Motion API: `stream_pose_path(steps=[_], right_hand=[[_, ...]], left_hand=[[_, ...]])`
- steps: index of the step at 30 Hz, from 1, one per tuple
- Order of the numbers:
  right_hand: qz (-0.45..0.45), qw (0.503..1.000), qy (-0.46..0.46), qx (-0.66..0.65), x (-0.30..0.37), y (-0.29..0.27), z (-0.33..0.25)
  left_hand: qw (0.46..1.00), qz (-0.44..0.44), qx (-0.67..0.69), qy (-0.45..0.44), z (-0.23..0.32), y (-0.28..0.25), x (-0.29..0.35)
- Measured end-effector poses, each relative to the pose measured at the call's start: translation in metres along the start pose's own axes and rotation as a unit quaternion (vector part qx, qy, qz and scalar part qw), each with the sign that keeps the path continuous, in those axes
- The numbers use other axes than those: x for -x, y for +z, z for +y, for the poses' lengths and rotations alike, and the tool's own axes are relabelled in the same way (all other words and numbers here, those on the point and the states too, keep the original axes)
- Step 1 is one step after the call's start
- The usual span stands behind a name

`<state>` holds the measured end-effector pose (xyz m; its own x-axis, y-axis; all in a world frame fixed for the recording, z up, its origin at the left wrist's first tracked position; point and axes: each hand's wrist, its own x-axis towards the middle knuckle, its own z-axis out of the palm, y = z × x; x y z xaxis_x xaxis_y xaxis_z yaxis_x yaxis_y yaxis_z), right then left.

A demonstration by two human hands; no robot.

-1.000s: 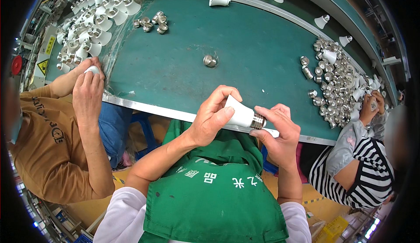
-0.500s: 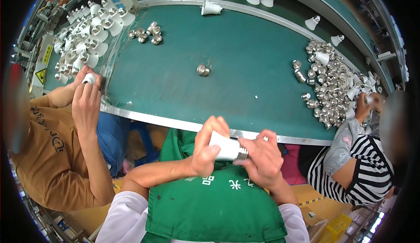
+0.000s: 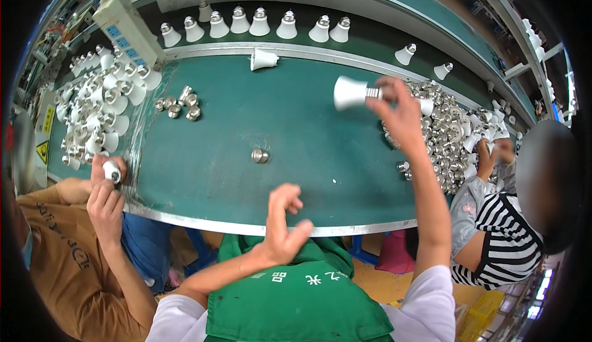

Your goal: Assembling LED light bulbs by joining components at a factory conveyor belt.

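My right hand is raised over the far right of the green table, fingers closed round the metal screw cap of a white bulb housing. The housing lies sideways in the air, its wide end pointing left. Near the front edge, my left hand is empty, thumb and fingers apart and partly curled. A metal screw cap lies alone in the middle of the table. Behind my right hand and to its right spreads a heap of metal caps, partly hidden by my forearm.
White bulb housings with caps stand in a row on the dark far strip; another housing lies at the table's back edge. Several loose caps sit far left, beside piled housings. Co-workers' hands work at both sides.
My right hand has carried the bulb housing from in front of my apron up to the far right. My left hand has let go of it. The view has tilted upward.
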<state>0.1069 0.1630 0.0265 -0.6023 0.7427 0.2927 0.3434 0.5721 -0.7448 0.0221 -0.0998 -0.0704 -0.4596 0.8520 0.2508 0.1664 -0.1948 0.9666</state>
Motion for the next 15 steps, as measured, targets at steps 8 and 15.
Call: stream_pose_path(steps=[8, 15], right_hand=[[0.211, 0.904, -0.091, 0.359, -0.162, 0.003, 0.132], [0.146, 0.952, 0.004, 0.269, -0.119, 0.040, 0.102]], left_hand=[[0.931, -0.065, -0.312, 0.179, -0.004, 0.011, -0.004], [0.910, -0.118, -0.365, 0.159, 0.001, 0.004, -0.003]])
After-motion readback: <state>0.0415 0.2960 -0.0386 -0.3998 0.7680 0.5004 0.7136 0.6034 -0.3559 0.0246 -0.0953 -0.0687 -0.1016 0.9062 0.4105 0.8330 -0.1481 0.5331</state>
